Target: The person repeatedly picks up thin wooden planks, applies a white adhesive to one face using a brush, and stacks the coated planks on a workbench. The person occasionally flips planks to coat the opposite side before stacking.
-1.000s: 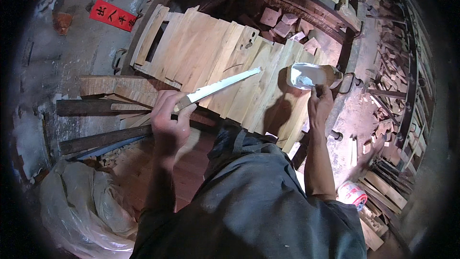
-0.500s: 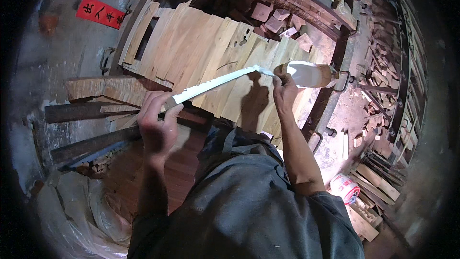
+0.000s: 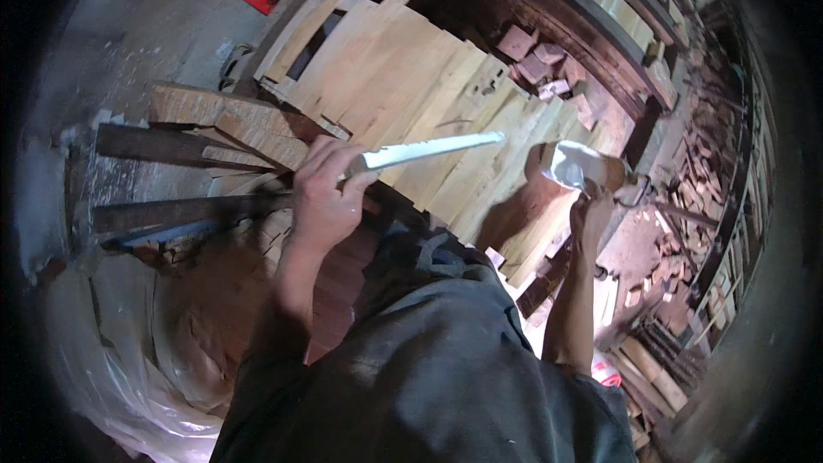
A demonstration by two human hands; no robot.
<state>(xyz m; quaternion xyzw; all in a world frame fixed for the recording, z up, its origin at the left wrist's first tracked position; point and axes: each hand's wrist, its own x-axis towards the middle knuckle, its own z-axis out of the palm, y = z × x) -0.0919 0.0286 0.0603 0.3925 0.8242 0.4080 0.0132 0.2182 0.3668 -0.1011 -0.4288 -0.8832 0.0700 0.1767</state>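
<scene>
My left hand [image 3: 330, 197] grips one end of a narrow wooden strip [image 3: 433, 148], held slantwise above the boards. White, glue-like paste coats the strip's upper face. At the right, my right hand [image 3: 591, 206] is closed on a small brush, mostly hidden by the fingers, with its tip at the mouth of a container. That container [image 3: 613, 173] is tan-sided, lies toward the boards' right end and has white paste inside. Beneath both hands spreads a row of pale boards [image 3: 386, 77] laid side by side.
Wood blocks [image 3: 536, 60] lie beyond the boards. Thick beams [image 3: 189, 144] jut in from the left, above crumpled plastic sheeting [image 3: 120, 360]. A metal frame edge [image 3: 630, 9] borders the far side. Scrap wood [image 3: 699, 171] covers the right floor, near a red-and-white bucket [image 3: 605, 370].
My right hand has drawn the brush away from the strip's far end to the container's mouth. The strip stays in my left hand. The whole view has turned and shifted.
</scene>
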